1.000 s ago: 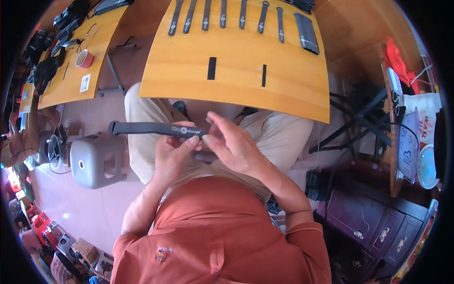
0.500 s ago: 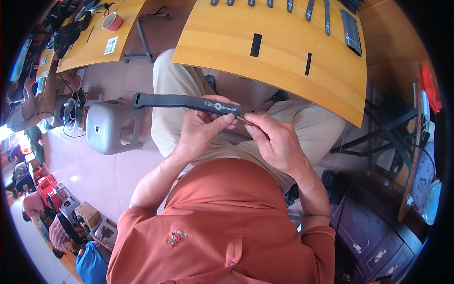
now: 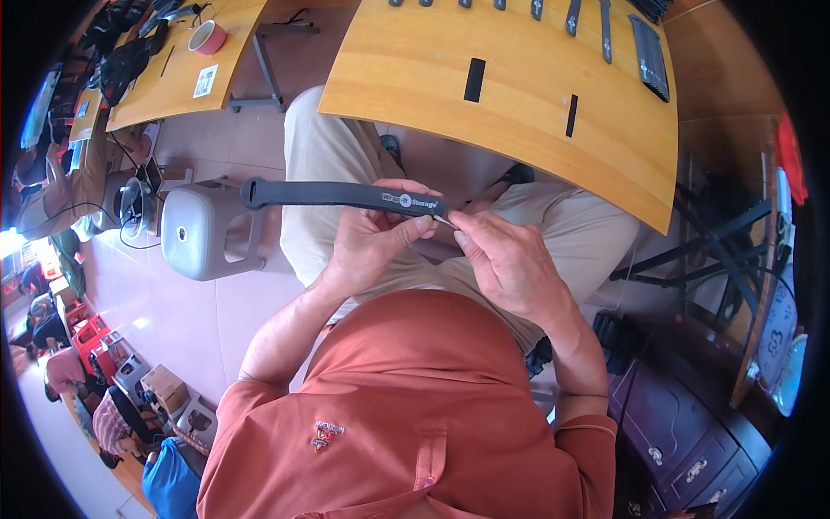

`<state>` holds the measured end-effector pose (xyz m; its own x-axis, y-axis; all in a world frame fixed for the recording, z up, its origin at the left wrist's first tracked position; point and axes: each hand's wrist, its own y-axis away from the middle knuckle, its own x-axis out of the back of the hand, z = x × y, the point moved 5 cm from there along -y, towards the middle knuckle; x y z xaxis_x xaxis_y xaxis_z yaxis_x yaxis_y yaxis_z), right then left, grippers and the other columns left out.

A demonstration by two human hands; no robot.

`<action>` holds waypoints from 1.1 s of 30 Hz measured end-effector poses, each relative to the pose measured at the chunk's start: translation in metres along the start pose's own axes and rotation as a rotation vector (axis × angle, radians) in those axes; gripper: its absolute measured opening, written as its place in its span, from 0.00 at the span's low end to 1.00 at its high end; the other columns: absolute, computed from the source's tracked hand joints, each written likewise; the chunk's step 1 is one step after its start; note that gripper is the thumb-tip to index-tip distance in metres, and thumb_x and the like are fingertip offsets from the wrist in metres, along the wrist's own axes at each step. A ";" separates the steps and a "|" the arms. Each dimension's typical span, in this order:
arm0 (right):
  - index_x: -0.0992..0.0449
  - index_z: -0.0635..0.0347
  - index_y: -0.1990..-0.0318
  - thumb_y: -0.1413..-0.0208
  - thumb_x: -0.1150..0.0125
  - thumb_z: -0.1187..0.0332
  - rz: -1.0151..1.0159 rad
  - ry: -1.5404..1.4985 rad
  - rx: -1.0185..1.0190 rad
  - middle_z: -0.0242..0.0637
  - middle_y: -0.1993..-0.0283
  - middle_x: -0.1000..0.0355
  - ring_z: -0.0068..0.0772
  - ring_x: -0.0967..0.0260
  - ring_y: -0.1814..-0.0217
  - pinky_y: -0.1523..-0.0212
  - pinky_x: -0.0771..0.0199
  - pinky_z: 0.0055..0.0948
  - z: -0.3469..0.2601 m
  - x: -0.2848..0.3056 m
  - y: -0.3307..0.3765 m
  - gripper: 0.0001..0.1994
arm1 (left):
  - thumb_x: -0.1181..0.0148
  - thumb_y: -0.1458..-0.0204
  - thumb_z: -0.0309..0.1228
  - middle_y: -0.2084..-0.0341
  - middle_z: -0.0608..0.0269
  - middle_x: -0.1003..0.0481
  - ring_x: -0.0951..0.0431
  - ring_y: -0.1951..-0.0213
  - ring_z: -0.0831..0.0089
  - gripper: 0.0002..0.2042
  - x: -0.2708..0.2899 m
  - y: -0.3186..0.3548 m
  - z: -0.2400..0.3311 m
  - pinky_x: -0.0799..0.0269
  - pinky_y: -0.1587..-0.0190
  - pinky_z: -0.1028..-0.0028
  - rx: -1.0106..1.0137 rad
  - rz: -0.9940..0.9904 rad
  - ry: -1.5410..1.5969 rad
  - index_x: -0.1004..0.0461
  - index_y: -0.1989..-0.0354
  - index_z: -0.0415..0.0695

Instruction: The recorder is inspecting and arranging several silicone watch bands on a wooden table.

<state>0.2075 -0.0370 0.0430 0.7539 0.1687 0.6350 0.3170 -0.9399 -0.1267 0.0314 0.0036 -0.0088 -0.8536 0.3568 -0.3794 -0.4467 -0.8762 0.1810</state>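
My left hand is grasping the dark strap near its printed end; the strap extends left from my fingers. My right hand pinches its tip just beside them.

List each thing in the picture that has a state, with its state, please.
Long black flat strap: held level above the lap, unrolled.
Left hand: grips the strap's right end.
Right hand: fingertips pinch at the strap's tip.
Grey plastic stool: upright on the floor.
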 end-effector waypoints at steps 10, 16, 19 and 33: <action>0.25 0.70 0.48 0.40 0.43 0.76 -0.030 -0.166 -0.153 0.56 0.58 0.22 0.57 0.22 0.62 0.63 0.22 0.47 0.007 -0.013 -0.001 0.13 | 0.36 0.42 0.19 0.54 0.54 0.21 0.18 0.58 0.74 0.16 0.003 0.005 -0.006 0.19 0.53 0.74 0.012 0.081 -0.061 0.30 0.46 0.34; 0.27 0.67 0.44 0.40 0.43 0.77 0.095 -0.127 -0.132 0.54 0.57 0.21 0.55 0.21 0.61 0.64 0.19 0.44 0.003 -0.031 0.008 0.16 | 0.38 0.41 0.18 0.54 0.54 0.22 0.18 0.59 0.74 0.16 0.000 0.014 -0.013 0.18 0.54 0.74 -0.023 0.168 0.022 0.32 0.46 0.35; 0.28 0.67 0.43 0.40 0.43 0.77 0.127 -0.143 -0.097 0.53 0.56 0.21 0.54 0.20 0.60 0.64 0.18 0.44 0.002 -0.033 0.007 0.18 | 0.38 0.40 0.19 0.54 0.54 0.22 0.18 0.59 0.74 0.16 0.001 0.014 -0.012 0.18 0.54 0.74 -0.057 0.159 0.072 0.32 0.45 0.36; 0.27 0.62 0.40 0.41 0.43 0.80 0.181 -0.167 -0.063 0.51 0.59 0.22 0.54 0.21 0.62 0.65 0.19 0.44 -0.003 -0.033 0.009 0.21 | 0.33 0.43 0.22 0.61 0.63 0.20 0.20 0.59 0.80 0.14 0.006 0.021 -0.013 0.22 0.57 0.79 -0.022 0.251 -0.146 0.25 0.50 0.38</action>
<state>0.1841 -0.0516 0.0233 0.8812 0.0377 0.4712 0.1356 -0.9751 -0.1756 0.0200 -0.0165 -0.0193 -0.9669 0.1695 -0.1905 -0.2123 -0.9491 0.2328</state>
